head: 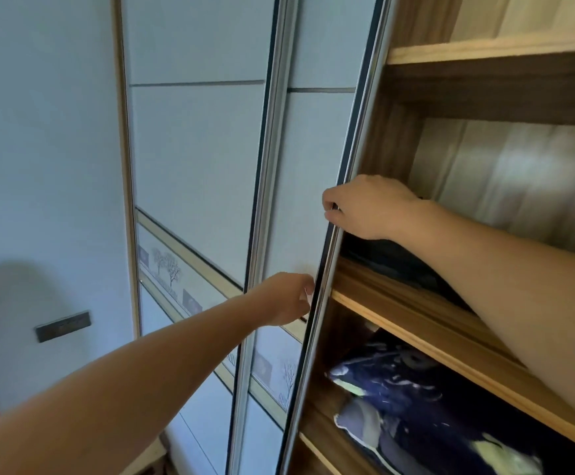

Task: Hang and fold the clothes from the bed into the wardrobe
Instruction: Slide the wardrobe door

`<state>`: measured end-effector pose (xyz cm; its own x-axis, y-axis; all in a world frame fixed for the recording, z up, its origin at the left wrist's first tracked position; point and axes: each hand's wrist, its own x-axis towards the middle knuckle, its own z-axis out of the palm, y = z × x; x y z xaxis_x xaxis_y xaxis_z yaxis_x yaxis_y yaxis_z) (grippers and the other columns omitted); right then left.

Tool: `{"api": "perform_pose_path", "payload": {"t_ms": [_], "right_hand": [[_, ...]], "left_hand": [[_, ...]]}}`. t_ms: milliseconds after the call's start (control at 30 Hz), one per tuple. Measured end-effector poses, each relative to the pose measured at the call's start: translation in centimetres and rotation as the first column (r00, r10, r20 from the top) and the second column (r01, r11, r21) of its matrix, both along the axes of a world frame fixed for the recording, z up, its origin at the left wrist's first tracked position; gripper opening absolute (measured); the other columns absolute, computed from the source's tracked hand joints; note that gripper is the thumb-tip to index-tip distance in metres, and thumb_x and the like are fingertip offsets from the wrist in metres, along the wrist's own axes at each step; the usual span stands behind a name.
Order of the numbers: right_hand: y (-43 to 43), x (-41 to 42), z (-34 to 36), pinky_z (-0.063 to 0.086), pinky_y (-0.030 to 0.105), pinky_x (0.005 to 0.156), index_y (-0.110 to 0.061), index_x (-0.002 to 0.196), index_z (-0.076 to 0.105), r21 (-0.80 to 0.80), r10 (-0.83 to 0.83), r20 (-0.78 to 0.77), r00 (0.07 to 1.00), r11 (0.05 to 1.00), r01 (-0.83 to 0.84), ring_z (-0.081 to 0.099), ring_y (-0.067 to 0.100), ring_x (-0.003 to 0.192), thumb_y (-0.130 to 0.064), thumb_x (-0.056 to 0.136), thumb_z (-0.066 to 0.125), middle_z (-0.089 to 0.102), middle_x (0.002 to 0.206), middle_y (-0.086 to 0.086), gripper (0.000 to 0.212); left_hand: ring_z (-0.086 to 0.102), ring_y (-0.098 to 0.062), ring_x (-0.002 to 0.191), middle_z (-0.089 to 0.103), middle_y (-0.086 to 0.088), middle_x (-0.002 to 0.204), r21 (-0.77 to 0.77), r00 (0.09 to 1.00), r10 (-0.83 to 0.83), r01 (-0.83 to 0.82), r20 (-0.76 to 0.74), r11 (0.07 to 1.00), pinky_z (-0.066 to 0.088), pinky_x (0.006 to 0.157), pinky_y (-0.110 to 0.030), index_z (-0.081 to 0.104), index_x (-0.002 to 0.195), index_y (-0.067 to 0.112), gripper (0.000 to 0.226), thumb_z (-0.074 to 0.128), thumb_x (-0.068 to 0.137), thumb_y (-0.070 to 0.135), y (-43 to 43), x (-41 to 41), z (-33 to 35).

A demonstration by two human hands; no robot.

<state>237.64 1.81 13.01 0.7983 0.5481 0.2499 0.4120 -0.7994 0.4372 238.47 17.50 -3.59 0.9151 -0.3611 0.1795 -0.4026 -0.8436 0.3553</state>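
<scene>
The wardrobe stands in front of me with its white sliding door (308, 173) pushed left, leaving the wooden shelves (375, 303) on the right exposed. My right hand (365, 207) grips the door's dark metal edge at mid height, fingers curled round it. Lower down, my left hand (286, 299) holds the same edge, fingertips at the frame. Dark folded clothing (399, 258) lies on the middle shelf under my right forearm. A navy patterned bundle (409, 399) fills the shelf below. The bed is out of view.
A second white sliding door (193, 149) with a tree-print band sits behind the first. To the left is a pale wall with a dark switch plate (63, 325). An upper shelf (492, 49) spans the top right.
</scene>
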Motion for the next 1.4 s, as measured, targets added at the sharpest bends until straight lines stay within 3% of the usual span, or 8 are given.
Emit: {"api": "perform_pose_path", "payload": {"t_ms": [100,167,267,333,433,633,933,1400], "right_hand": [[-0.8,-3.0,1.7,0.054,0.034,0.067,-0.017,0.107,0.068,0.035,-0.096,-0.017,0.995,0.995,0.097,0.065,0.02,0.08,-0.043,0.102,0.045,0.067,0.098,0.002,0.036],[-1.1,-5.0,3.1,0.047,0.033,0.065,-0.017,0.114,0.063,0.079,-0.101,0.149,0.984,0.993,0.09,0.06,0.022,0.086,-0.041,0.102,0.044,0.063,0.103,0.004,0.033],[-1.7,-7.1,4.2,0.04,0.034,0.068,-0.014,0.125,0.057,0.092,-0.058,0.44,0.896,0.996,0.019,0.055,0.028,0.098,-0.029,0.103,0.043,0.059,0.107,0.009,0.031],[-2.5,-7.2,4.6,0.044,0.045,0.09,-0.01,0.132,0.056,0.016,-0.008,0.535,0.845,1.0,0.0,0.046,0.036,0.126,-0.027,0.101,0.048,0.054,0.132,0.018,0.036],[-4.1,-7.1,5.6,0.015,0.06,0.121,-0.014,0.152,0.036,0.004,-0.144,0.529,0.836,0.986,0.167,0.004,0.042,0.153,-0.042,0.099,0.053,0.012,0.165,0.021,0.062],[-7.0,-7.2,4.6,-0.005,0.076,0.112,-0.024,0.16,-0.01,0.056,-0.421,0.566,0.709,0.877,0.477,-0.028,0.049,0.146,-0.08,0.085,0.043,-0.03,0.161,0.023,0.107],[-12.9,-11.9,2.6,-0.003,0.073,0.115,-0.027,0.161,-0.008,0.115,-0.471,0.585,0.66,0.854,0.508,-0.023,0.044,0.15,-0.08,0.082,0.044,-0.024,0.164,0.017,0.109],[-17.3,-20.0,-6.7,0.001,0.072,0.116,-0.027,0.156,-0.024,0.234,-0.695,0.367,0.619,0.713,0.661,-0.03,0.041,0.147,-0.078,0.079,0.058,-0.037,0.16,0.014,0.124]], "left_hand": [[0.063,-0.021,0.103,0.069,0.001,0.114,0.07,0.988,-0.066,0.057,0.138,0.996,0.05,0.09,-0.032,0.065,0.118,0.018,0.026,0.055,0.094,0.02,-0.9,-1.1,1.9],[0.063,-0.02,0.097,0.066,0.0,0.109,-0.036,0.946,-0.05,0.065,0.321,0.997,0.053,0.088,-0.037,0.066,0.112,0.019,0.021,0.057,0.093,0.022,-0.9,-1.1,3.8],[0.055,-0.022,0.114,0.057,-0.004,0.127,-0.117,0.815,0.0,0.083,0.58,0.99,0.05,0.096,-0.038,0.06,0.127,0.018,0.035,0.062,0.093,0.026,-0.2,-0.3,7.1],[0.042,-0.024,0.132,0.044,-0.007,0.143,-0.139,0.757,0.018,0.096,0.654,0.986,0.046,0.105,-0.038,0.052,0.139,0.02,0.051,0.066,0.092,0.032,0.6,0.4,9.3],[0.007,-0.026,0.153,0.007,-0.009,0.165,-0.1,0.758,-0.004,0.091,0.652,0.991,0.026,0.113,-0.037,0.026,0.156,0.027,0.086,0.072,0.087,0.049,1.6,1.6,12.5],[-0.025,-0.033,0.15,-0.032,-0.011,0.161,0.236,0.735,-0.144,-0.023,0.662,0.971,0.006,0.124,-0.053,-0.021,0.156,0.035,0.128,0.073,0.075,0.065,1.6,4.1,15.0],[-0.034,-0.035,0.146,-0.04,-0.013,0.157,0.281,0.642,-0.302,0.139,0.704,0.95,0.002,0.12,-0.065,-0.026,0.154,0.033,0.129,0.068,0.075,0.07,-3.1,3.4,13.6],[-0.024,-0.048,0.147,-0.028,-0.026,0.16,0.327,0.561,-0.384,0.204,0.734,0.923,0.004,0.119,-0.066,-0.015,0.158,0.018,0.145,0.077,0.062,0.074,-10.5,-1.7,7.6]]}}
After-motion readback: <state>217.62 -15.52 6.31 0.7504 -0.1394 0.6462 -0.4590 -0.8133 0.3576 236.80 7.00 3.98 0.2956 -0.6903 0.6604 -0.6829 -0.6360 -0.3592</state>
